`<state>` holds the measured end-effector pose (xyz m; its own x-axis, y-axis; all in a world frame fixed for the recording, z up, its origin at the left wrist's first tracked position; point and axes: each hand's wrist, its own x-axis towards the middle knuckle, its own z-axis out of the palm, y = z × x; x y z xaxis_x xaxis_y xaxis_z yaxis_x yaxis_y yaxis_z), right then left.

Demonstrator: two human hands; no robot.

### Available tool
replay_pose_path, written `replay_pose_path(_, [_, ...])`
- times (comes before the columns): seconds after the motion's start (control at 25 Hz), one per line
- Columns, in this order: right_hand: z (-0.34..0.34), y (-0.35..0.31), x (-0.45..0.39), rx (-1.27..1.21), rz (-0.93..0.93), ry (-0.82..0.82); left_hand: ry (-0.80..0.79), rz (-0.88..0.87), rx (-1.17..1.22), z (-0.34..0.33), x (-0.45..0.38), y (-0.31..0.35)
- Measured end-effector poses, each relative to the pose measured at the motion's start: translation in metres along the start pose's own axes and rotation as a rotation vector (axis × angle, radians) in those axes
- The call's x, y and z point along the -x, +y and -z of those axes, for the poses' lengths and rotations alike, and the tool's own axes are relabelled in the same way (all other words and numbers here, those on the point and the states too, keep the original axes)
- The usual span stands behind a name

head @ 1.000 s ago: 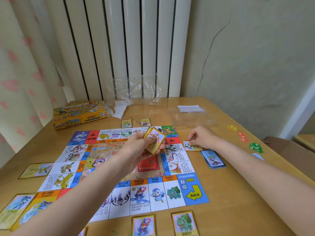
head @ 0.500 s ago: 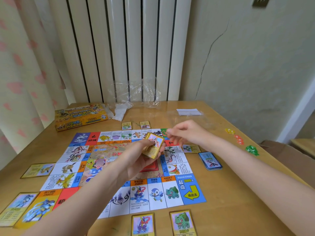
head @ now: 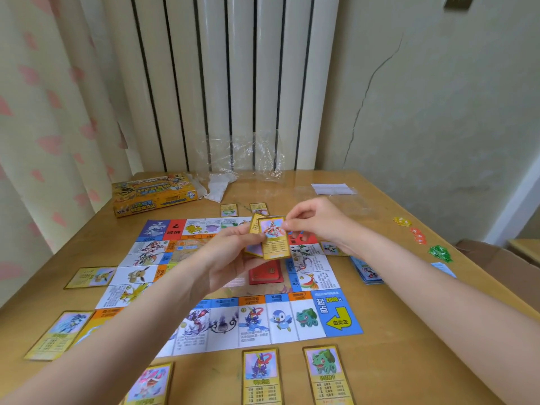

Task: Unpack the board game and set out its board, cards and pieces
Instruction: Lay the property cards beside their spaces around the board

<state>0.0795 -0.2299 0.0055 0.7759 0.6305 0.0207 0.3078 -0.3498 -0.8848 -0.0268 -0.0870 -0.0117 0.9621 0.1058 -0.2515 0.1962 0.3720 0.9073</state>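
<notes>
Judging by the table (head: 388, 372), this setup is well past halfway. Biggest piece first: the board (head: 233, 287) is already unfolded flat in the middle, with the empty-looking box (head: 155, 194) and plastic wrap (head: 242, 156) pushed to the far edge. Property cards sit around the board's edges, like the green-creature card (head: 325, 372) at the near side and the fox card (head: 92, 277) on the left. A blue deck (head: 365, 271) lies just right of the board. What's left is the small stack of cards (head: 270, 239) in the left hand (head: 230, 258), while the right hand (head: 315, 220) pinches the top card's upper corner. Little tokens (head: 438, 252) lie scattered far right, so pieces look mostly out.
</notes>
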Motion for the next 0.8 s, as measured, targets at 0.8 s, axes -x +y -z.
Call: replay_pose_path(0.8, [-0.176,-0.054,-0.096,0.144,0.016,-0.091,0.588,-0.338,-0.099,0.183,0.055,0.049])
